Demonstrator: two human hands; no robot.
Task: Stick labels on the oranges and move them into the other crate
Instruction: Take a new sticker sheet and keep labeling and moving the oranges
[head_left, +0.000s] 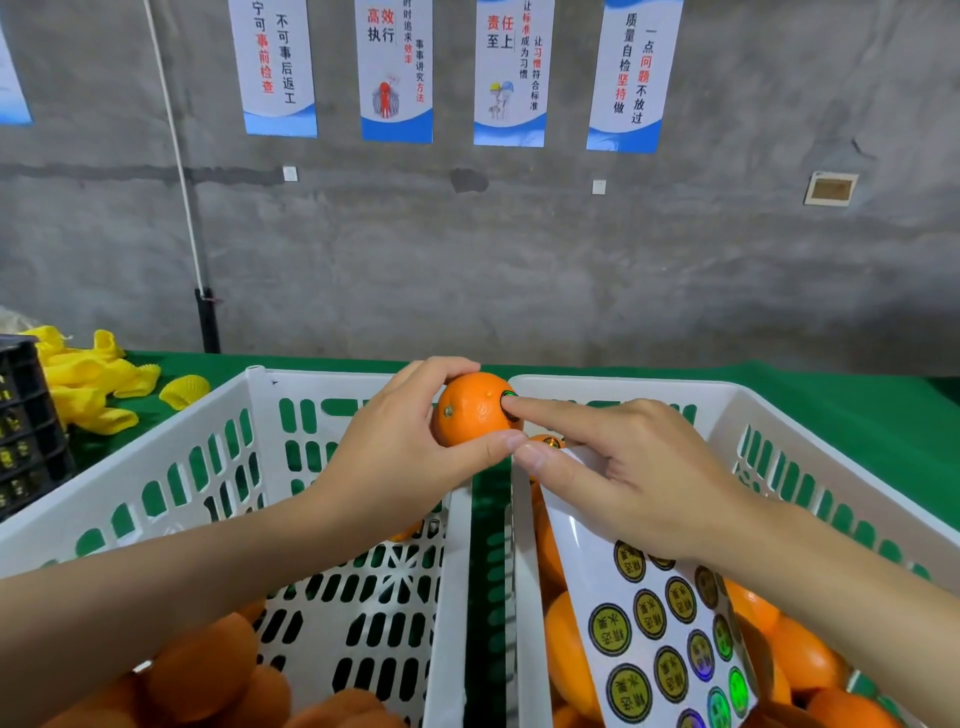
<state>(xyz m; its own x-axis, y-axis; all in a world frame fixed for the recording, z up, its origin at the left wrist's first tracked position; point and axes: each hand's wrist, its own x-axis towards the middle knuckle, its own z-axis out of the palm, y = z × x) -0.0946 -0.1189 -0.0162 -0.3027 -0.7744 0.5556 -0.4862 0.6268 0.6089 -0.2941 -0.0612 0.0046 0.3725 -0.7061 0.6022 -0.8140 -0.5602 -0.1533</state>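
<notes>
Left hand's (395, 447) curled fingers clamp the orange (470, 415); right hand's (639, 483) straight forefinger presses the label (508, 404) beside them, and an off-centre push could roll the fruit free.

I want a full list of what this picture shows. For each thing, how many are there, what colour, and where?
held orange: one, orange, above the gap between the crates
label: one, dark and green, on the held orange
left crate: one, white, on the table
right crate: one, white, beside it
loose oranges: several, orange, in both crates
label sheet: one, white with round gold labels, in the right crate
foam nets: several, yellow, far left
black crate: one, left edge
table cloth: one, green
posters: four whole, white and blue, on the grey wall
left hand: grips the held orange
right hand: index finger presses the label
</notes>
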